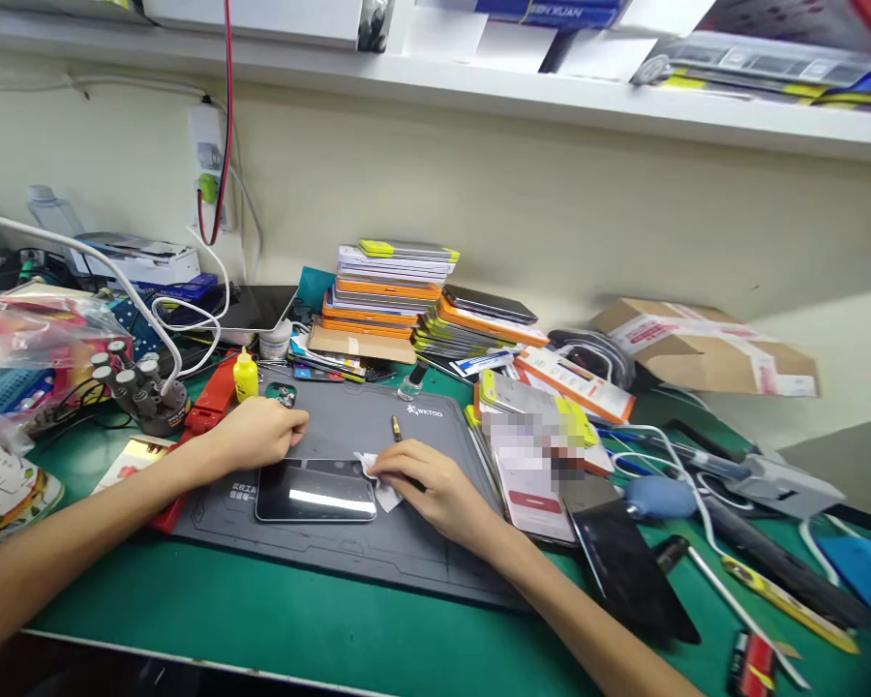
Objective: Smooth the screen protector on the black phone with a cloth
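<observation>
A phone (315, 494) lies screen up on the grey work mat (334, 416), with a bright glare across its dark glass. My right hand (432, 484) pinches a crumpled white wipe (384, 489) at the phone's right edge. By the phone's upper left corner is my left hand (268, 433), fingers curled in; whether anything is in them is hidden. Just beyond my right hand, a small brass-coloured tool (396, 428) rests on the mat. A little glass bottle with a black cap (410, 384) and a yellow squeeze bottle (245, 378) stand farther back.
Stacked flat boxes (388, 290) rise against the wall. On the right are phone packages (529, 484), a black panel (624, 561), a blue air blower (660, 497) and a yellow cutter (788, 600). A screwdriver holder (145, 392) and red tool (210, 397) stand left.
</observation>
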{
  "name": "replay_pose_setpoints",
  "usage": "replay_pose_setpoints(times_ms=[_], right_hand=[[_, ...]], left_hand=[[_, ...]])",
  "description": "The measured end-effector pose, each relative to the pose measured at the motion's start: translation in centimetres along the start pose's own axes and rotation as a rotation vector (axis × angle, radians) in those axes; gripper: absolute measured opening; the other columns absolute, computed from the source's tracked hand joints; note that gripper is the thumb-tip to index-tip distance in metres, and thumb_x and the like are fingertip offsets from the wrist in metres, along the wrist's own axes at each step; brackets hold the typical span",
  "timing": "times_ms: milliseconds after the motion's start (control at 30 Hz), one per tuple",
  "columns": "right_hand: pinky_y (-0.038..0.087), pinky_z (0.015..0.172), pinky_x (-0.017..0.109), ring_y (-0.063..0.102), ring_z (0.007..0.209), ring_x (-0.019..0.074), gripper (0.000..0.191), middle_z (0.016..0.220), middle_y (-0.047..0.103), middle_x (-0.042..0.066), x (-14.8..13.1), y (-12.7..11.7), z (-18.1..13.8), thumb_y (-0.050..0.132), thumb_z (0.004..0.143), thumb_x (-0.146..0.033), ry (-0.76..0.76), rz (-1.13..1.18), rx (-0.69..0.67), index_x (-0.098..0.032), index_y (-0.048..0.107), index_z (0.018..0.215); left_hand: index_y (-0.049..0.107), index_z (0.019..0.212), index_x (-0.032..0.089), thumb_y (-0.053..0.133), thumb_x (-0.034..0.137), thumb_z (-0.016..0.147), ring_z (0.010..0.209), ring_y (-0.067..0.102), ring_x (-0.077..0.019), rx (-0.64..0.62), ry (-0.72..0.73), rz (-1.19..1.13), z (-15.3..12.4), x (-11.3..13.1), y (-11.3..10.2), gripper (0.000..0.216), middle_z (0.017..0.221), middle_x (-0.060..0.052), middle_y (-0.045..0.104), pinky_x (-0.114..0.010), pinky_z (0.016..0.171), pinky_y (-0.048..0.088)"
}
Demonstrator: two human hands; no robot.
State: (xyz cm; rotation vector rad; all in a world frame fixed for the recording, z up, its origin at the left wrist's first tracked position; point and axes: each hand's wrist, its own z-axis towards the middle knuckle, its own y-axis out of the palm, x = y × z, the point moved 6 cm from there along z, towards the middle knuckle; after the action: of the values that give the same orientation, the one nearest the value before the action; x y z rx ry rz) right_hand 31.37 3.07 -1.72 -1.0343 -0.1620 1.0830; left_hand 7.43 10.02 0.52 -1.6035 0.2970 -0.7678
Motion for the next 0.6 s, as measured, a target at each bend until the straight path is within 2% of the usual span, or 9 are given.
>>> replay_pose_setpoints(times_ms=[200,333,433,500,600], right_hand=[[0.065,0.077,0.036,0.077,0.09,0.0224,0.02,0.097,0.079,0.007,-0.1,-0.7,-0.6,0.057,0.111,-0.025,0.143,-0.004,0.12,-0.024,0.077,0.11],[0.065,0.083,0.036,0.077,0.096,0.023,0.019,0.105,0.079,0.008,-0.3,-0.9,-0.9,0.06,0.11,-0.033,0.162,-0.009,0.067,-0.024,0.075,0.118],[0.063,0.088,0.042,0.075,0.102,0.0257,0.026,0.115,0.079,0.009,-0.3,-0.6,-1.0,0.063,0.109,-0.039,0.147,-0.05,-0.012,-0.025,0.074,0.129],[0.061,0.084,0.043,0.073,0.097,0.0254,0.026,0.111,0.079,0.008,0.2,-0.5,-1.2,0.061,0.11,-0.035,0.158,-0.095,-0.026,-0.026,0.075,0.13],[0.056,0.08,0.043,0.069,0.089,0.0252,0.028,0.101,0.077,0.01,1.2,-1.0,-1.6,0.053,0.112,-0.025,0.214,-0.17,0.027,-0.023,0.076,0.128]], left_hand=[[0.057,0.075,0.023,0.042,0.015,0.084,0.065,0.068,-0.0174,-0.046,-0.013,-0.266,-0.2,-1.2,0.5,0.019,0.065,0.0,0.07,-0.027,0.066,0.049],[0.061,0.083,0.022,0.041,0.016,0.088,0.078,0.073,-0.0171,-0.057,-0.005,-0.371,-0.5,-1.2,0.6,0.022,0.08,-0.001,0.077,-0.027,0.075,0.053],[0.067,0.095,0.022,0.044,0.026,0.098,0.09,0.074,-0.0188,-0.06,0.009,-0.387,-0.6,-0.9,0.7,0.024,0.094,-0.002,0.079,-0.029,0.083,0.053],[0.07,0.107,0.022,0.049,0.038,0.103,0.092,0.073,-0.0203,-0.066,0.008,-0.38,-0.7,-0.8,0.7,0.026,0.101,-0.003,0.079,-0.031,0.084,0.052],[0.071,0.122,0.024,0.067,0.053,0.098,0.095,0.071,-0.0219,-0.114,0.025,-0.375,-0.9,-0.3,0.9,0.037,0.112,-0.004,0.079,-0.032,0.084,0.052]])
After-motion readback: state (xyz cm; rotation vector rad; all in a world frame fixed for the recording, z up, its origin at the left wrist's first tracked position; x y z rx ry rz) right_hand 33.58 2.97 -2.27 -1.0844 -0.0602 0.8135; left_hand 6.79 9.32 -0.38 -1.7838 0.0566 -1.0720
